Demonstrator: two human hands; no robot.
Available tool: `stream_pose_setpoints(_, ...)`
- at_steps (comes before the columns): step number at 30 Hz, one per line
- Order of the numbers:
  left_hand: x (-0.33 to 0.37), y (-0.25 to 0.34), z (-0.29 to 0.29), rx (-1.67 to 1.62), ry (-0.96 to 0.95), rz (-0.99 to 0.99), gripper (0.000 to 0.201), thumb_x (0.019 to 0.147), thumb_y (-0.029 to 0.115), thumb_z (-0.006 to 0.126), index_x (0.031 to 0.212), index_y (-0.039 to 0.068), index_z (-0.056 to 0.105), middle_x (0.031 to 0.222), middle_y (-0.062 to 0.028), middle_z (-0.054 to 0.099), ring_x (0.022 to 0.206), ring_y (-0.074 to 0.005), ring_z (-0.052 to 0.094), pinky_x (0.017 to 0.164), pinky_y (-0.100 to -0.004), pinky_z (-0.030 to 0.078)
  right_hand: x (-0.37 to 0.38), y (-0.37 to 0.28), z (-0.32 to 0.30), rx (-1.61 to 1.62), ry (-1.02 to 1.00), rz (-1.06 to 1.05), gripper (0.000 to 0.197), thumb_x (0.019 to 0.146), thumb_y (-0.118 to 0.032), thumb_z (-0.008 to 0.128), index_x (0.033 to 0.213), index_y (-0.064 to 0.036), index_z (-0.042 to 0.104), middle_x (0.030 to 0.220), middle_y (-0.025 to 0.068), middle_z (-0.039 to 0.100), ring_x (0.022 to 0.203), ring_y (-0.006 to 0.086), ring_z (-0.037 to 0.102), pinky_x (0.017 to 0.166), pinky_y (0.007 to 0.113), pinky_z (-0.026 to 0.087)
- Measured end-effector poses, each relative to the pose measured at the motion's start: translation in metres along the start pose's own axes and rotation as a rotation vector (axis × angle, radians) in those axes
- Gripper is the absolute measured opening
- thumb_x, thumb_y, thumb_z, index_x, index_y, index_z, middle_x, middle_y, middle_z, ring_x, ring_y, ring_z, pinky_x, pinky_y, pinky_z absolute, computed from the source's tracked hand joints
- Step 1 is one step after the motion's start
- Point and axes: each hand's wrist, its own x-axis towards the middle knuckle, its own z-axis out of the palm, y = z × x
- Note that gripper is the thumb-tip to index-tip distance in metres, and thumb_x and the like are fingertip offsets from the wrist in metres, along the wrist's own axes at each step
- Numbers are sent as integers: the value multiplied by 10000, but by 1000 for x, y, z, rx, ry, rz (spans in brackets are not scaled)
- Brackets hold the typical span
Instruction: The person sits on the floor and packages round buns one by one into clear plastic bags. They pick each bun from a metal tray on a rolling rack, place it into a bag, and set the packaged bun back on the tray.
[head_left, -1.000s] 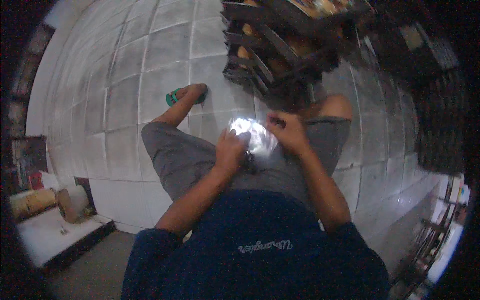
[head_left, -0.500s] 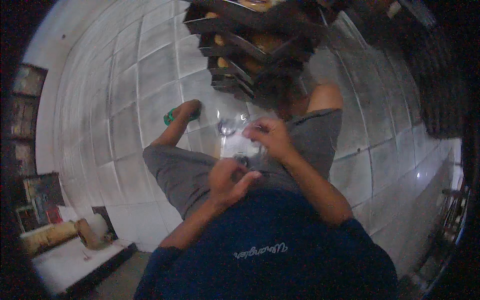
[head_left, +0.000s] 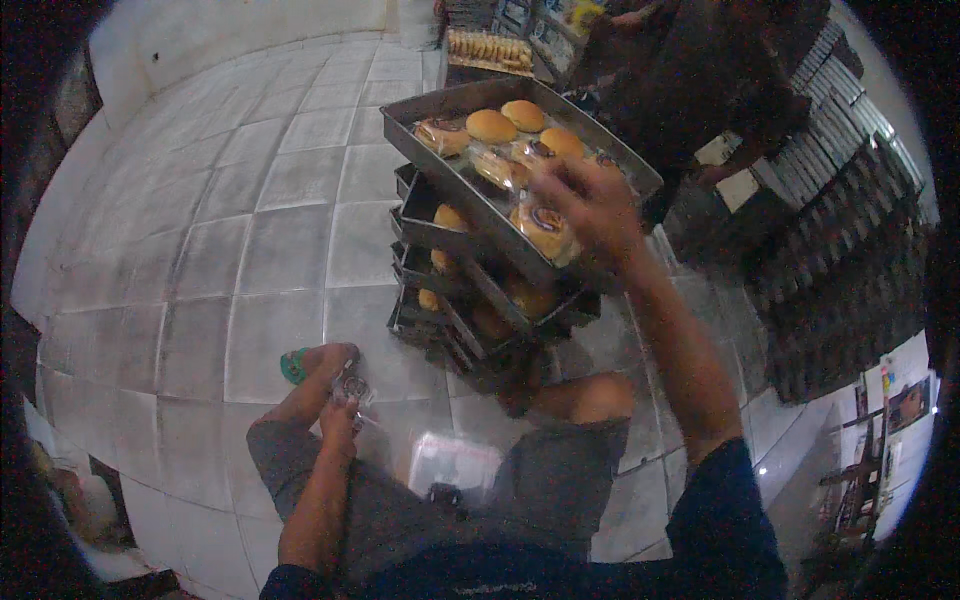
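Over the near right part of the top metal tray (head_left: 440, 170) reaches my right hand (head_left: 600, 205), fingers bent and smeared by motion. Whether it grips anything is unclear. Round golden buns (head_left: 491, 126) lie bare in that tray, along with several buns in clear printed wrappers, one wrapped bun (head_left: 545, 228) just below my fingers. Low at the left, beside my knee, my left hand (head_left: 342, 415) is closed on a clear plastic wrapper (head_left: 354, 388) with a dark printed mark. A shiny, whitish stack of clear wrappers (head_left: 455, 464) rests between my thighs.
More metal trays with buns (head_left: 440, 215) are stacked crookedly beneath the top one. A person in dark clothes (head_left: 690, 90) is at the far right. Dark stacked trays (head_left: 840, 270) line the right side. Farther back stands a tray of small baked pieces (head_left: 490, 50).
The view has tilted up, showing the top tray. My right hand has moved from my lap out to the buns; my left hand has gone left with a wrapper.
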Motion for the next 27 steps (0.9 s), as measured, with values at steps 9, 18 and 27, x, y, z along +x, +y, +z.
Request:
stream_pose_setpoints(9, 34, -13, 11, 355, -170, 26, 97, 865, 69, 769, 932, 3, 747, 767, -34, 691, 650, -150, 600, 611, -320, 478, 232, 165, 23, -312, -55, 209, 698, 1033, -628, 482, 938, 0, 772, 833, 152, 741, 781, 259, 703, 765, 424, 549)
stream_pose_setpoints(18, 41, -26, 8, 391, -225, -15, 134, 863, 107, 788, 928, 0, 741, 789, -34, 695, 698, -136, 620, 649, -324, 502, 244, 255, 14, -126, -456, 650, 448, 812, -411, 877, 1025, -30, 774, 904, 78, 750, 729, 199, 695, 683, 375, 568)
stream_pose_setpoints(27, 65, -50, 20, 723, -154, 170, 413, 988, 421, 666, 914, 16, 693, 708, -62, 615, 643, -222, 581, 637, -384, 480, 104, 94, -80, 47, -10, 189, 551, 866, -386, 832, 1237, -9, 679, 1092, 101, 750, 914, 211, 739, 819, 376, 612)
